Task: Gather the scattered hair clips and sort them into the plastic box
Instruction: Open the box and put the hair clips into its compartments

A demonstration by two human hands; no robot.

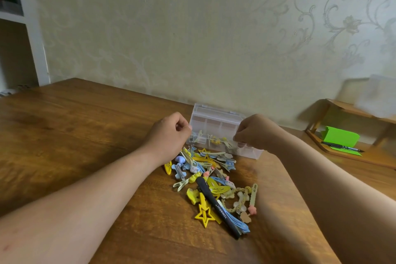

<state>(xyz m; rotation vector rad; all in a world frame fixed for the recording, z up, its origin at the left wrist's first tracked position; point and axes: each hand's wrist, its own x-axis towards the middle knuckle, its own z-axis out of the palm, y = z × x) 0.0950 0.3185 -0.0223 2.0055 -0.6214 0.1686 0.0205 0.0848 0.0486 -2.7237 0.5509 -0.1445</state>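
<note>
A clear plastic box with its lid tipped back stands against the wall, and a few pale and yellow clips lie in its front compartments. In front of it a pile of hair clips spreads over the table: yellow stars, blue bows, beige pieces and one long black clip. My left hand is curled at the box's left end, fingertips pinched together with nothing visible in them. My right hand is curled over the box's right end, fingertips down at its rim. Whether it grips the box or a clip is hidden.
The wooden table runs left and toward me. At the right stands a small wooden shelf, with a green pad and a black pen on its base. The papered wall is just behind the box.
</note>
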